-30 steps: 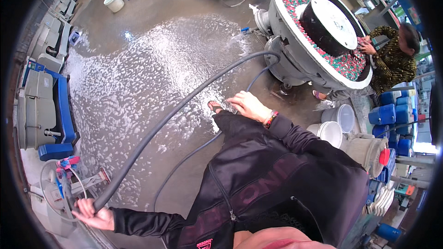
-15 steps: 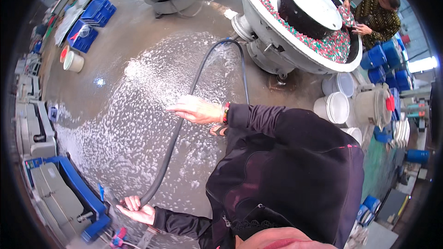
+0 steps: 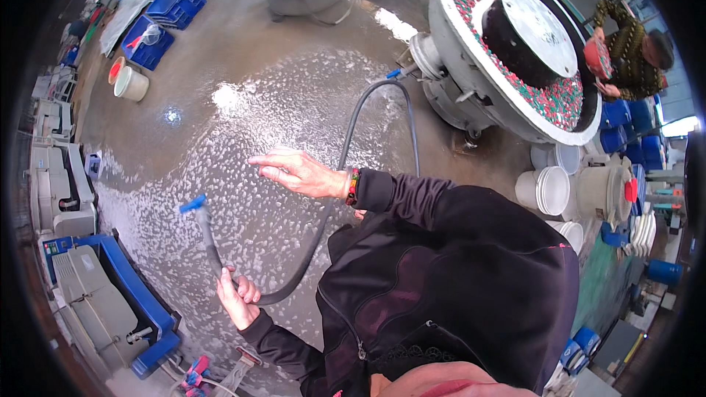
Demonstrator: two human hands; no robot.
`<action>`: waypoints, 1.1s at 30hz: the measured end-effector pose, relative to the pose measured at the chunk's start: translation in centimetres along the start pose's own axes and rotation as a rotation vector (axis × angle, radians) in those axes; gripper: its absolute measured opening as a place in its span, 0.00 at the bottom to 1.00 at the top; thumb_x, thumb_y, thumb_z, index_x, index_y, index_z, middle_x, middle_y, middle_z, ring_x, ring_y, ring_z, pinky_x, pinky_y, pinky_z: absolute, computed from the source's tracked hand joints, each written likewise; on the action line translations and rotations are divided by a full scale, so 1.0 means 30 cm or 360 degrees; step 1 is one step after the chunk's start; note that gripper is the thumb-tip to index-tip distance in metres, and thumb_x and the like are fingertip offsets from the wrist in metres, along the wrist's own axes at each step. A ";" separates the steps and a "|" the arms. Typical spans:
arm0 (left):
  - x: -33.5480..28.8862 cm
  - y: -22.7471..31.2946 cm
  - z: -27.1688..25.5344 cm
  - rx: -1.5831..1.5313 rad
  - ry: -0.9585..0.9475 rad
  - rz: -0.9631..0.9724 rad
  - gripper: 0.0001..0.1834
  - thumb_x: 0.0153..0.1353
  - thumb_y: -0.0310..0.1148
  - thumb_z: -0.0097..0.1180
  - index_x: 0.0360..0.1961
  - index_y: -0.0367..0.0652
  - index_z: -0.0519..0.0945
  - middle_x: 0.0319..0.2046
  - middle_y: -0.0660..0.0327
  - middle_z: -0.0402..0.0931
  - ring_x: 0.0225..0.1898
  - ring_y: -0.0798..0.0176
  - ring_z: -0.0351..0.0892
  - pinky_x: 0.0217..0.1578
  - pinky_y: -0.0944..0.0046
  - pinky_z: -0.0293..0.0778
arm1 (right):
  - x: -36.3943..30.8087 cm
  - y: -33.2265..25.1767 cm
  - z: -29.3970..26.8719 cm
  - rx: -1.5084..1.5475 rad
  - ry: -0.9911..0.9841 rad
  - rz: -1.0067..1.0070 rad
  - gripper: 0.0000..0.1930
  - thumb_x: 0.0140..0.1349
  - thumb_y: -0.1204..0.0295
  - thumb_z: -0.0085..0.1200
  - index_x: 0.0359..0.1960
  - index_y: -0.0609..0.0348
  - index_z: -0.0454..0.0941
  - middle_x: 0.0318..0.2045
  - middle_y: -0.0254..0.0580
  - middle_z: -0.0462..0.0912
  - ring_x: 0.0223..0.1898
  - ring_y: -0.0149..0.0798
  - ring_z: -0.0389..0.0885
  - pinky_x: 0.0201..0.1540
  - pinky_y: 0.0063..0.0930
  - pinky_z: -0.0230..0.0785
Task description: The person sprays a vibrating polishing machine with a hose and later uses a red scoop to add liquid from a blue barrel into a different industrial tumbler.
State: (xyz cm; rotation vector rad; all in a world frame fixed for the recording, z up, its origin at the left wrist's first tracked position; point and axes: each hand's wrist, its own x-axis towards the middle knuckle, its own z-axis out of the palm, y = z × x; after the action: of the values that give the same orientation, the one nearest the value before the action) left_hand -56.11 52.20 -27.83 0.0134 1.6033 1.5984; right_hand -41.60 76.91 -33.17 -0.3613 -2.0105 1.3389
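My left hand (image 3: 239, 298) is wrapped round a dark grey hose (image 3: 312, 250) at lower left. Beyond my fist the hose end rises, tipped with a blue T-shaped fitting (image 3: 193, 204). My right hand (image 3: 298, 173) is held out above the wet floor (image 3: 243, 136), palm down, fingers stretched, with nothing in it. From my left hand the hose curves back, passes near my right wrist and loops up towards a large round tub (image 3: 441, 0). White foam is spread across the floor around the hose.
Red, green and white pieces (image 3: 548, 103) fill the tub. Beside it a co-worker (image 3: 625, 48) holds a red bowl (image 3: 597, 59). White buckets (image 3: 544, 190) stand at right, blue crates (image 3: 175, 6) at upper left. Grey-and-blue machines (image 3: 95, 294) line the left side.
My left hand has lifted the hose, and its blue-tipped end now points up and inward. My right hand stays outstretched. The co-worker's bowl has moved away from the tub. The view has shifted slightly.
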 end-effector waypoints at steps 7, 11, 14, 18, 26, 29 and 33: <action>0.051 -0.098 -0.310 -0.0345 0.0750 -0.0044 0.10 0.59 0.43 0.45 0.33 0.49 0.68 0.08 0.73 0.52 0.06 0.78 0.48 0.07 0.75 0.47 | 0.144 0.111 0.329 0.0449 -0.0276 0.0484 0.20 0.60 0.62 0.43 0.50 0.61 0.67 0.44 0.47 0.74 0.48 0.41 0.71 0.51 0.31 0.61; 0.159 -0.162 -0.366 -0.0499 0.0020 0.0099 0.07 0.60 0.37 0.44 0.33 0.45 0.67 0.12 0.73 0.57 0.10 0.77 0.54 0.11 0.74 0.50 | 0.351 0.162 0.742 -0.0112 -0.0396 0.0165 0.28 0.60 0.55 0.41 0.54 0.65 0.61 0.48 0.56 0.69 0.52 0.48 0.65 0.56 0.35 0.55; 0.279 -0.153 -0.232 -0.0494 0.0399 0.0157 0.12 0.56 0.38 0.51 0.31 0.44 0.62 0.11 0.68 0.59 0.08 0.73 0.57 0.08 0.72 0.57 | 0.538 0.254 1.080 -0.0642 -0.0443 -0.0482 0.25 0.61 0.56 0.38 0.51 0.66 0.64 0.46 0.58 0.69 0.51 0.53 0.64 0.53 0.39 0.56; 0.303 -0.135 -0.370 -0.0799 0.0285 0.0322 0.09 0.60 0.35 0.46 0.35 0.45 0.60 0.09 0.68 0.56 0.07 0.74 0.55 0.07 0.72 0.55 | 0.663 0.206 1.463 -0.0750 -0.1079 -0.0203 0.23 0.60 0.56 0.33 0.38 0.63 0.74 0.35 0.58 0.75 0.40 0.55 0.72 0.44 0.40 0.62; 0.399 -0.033 -0.459 -0.0831 0.0494 0.0287 0.09 0.60 0.34 0.46 0.36 0.43 0.62 0.10 0.68 0.57 0.07 0.75 0.56 0.07 0.73 0.55 | 0.640 0.213 1.755 -0.0156 -0.1100 0.0175 0.25 0.60 0.52 0.35 0.26 0.61 0.78 0.27 0.52 0.77 0.33 0.48 0.74 0.44 0.36 0.61; 0.457 -0.035 -0.422 -0.1047 0.0649 0.0482 0.09 0.58 0.35 0.48 0.34 0.44 0.64 0.11 0.69 0.58 0.08 0.77 0.55 0.08 0.74 0.51 | 0.651 0.241 1.826 0.0622 -0.1048 0.0810 0.19 0.60 0.57 0.43 0.22 0.60 0.74 0.23 0.36 0.76 0.25 0.27 0.70 0.29 0.24 0.63; 0.479 0.029 -0.367 -0.1381 0.0863 0.0358 0.11 0.55 0.37 0.52 0.29 0.42 0.68 0.11 0.68 0.61 0.09 0.75 0.57 0.10 0.74 0.51 | 0.635 0.246 1.880 0.1128 -0.1602 0.0881 0.19 0.59 0.63 0.44 0.12 0.59 0.68 0.13 0.36 0.69 0.22 0.31 0.68 0.39 0.25 0.63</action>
State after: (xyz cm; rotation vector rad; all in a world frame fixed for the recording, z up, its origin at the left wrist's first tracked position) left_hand -71.84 51.28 -36.80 -0.7765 1.1584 2.5082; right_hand -94.42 51.36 -45.63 0.1626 -1.9891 2.8775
